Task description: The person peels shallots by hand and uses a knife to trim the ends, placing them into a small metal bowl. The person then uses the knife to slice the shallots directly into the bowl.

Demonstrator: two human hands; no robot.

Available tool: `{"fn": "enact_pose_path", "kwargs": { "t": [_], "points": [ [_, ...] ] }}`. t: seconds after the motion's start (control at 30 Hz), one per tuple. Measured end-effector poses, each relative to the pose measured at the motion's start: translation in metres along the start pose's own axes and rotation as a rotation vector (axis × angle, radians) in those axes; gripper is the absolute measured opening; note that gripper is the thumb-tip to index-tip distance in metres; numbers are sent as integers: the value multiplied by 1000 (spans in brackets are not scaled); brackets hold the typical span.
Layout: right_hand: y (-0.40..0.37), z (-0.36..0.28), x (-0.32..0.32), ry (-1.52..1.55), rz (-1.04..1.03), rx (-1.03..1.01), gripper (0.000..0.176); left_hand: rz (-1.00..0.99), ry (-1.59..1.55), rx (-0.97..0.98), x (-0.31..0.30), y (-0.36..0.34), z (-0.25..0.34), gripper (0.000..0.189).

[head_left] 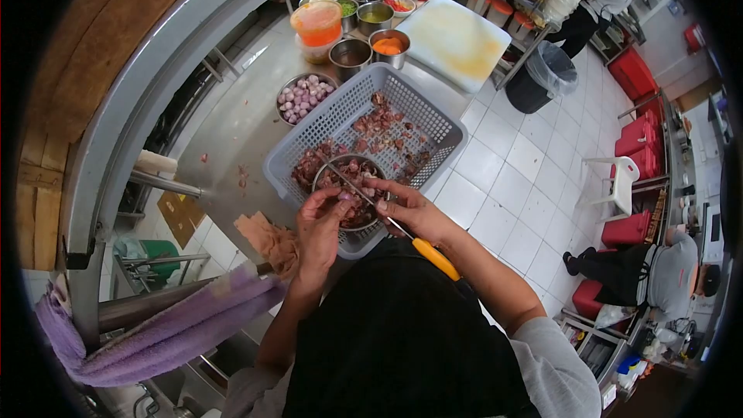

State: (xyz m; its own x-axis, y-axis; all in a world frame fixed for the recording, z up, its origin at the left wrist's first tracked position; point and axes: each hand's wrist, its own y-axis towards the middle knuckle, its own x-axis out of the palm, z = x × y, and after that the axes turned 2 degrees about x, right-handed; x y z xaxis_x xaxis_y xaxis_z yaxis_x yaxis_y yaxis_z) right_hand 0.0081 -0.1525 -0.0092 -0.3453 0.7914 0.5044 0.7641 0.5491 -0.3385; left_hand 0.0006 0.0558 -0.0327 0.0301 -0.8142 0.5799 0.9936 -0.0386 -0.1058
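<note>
Head view, looking down: at the centre, we see both hands over a metal bowl point(340, 178) of reddish peelings, which sits inside a grey plastic basket point(433, 120) on the steel table point(232, 131). The left hand point(317, 228) is closed, pinching a small reddish piece point(345, 200). The right hand point(412, 213) grips a knife point(435, 258) with a yellow handle, its blade pointing to 10 o'clock over the bowl. At 11 o'clock from the basket stands a bowl of shallots point(303, 97). A white cutting board point(453, 39) lies at 1 o'clock.
</note>
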Motion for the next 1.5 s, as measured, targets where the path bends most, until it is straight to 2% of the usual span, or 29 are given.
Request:
{"fn": "enact_pose_path", "kwargs": {
  "t": [0.1,0.17,0.5,0.6,0.77,0.83,0.9,0.97,1.13,1.33,1.5],
  "points": [
    [-1,1,11,-28,6,-45,59,42,16,22,2,0,-2,24],
    [-2,0,16,-59,3,-60,57,52,119,52,5,0,-1,24],
    [-2,-4,16,16,-68,-52,45,32,184,96,9,-4,5,22],
    [-5,-8,15,87,-53,8,44,22,153,70,11,-4,8,22],
    [-3,-8,13,125,-75,9,43,11,-46,-23,11,-3,10,23],
    [-4,-9,13,122,-78,11,43,4,-30,-7,5,-3,6,24],
    [-2,-8,13,93,-60,-9,45,0,-15,10,1,-2,4,25],
    [-4,-9,14,7,-70,-29,47,18,129,63,-2,-2,2,25],
    [-5,-14,24,-155,-77,-122,52,3,161,84,3,-2,10,25],
    [-4,-12,20,-134,-72,-104,44,-2,149,68,-2,-5,10,24],
    [-2,-6,11,108,-67,-14,42,-15,94,35,-13,-1,1,23]
  ]
}}
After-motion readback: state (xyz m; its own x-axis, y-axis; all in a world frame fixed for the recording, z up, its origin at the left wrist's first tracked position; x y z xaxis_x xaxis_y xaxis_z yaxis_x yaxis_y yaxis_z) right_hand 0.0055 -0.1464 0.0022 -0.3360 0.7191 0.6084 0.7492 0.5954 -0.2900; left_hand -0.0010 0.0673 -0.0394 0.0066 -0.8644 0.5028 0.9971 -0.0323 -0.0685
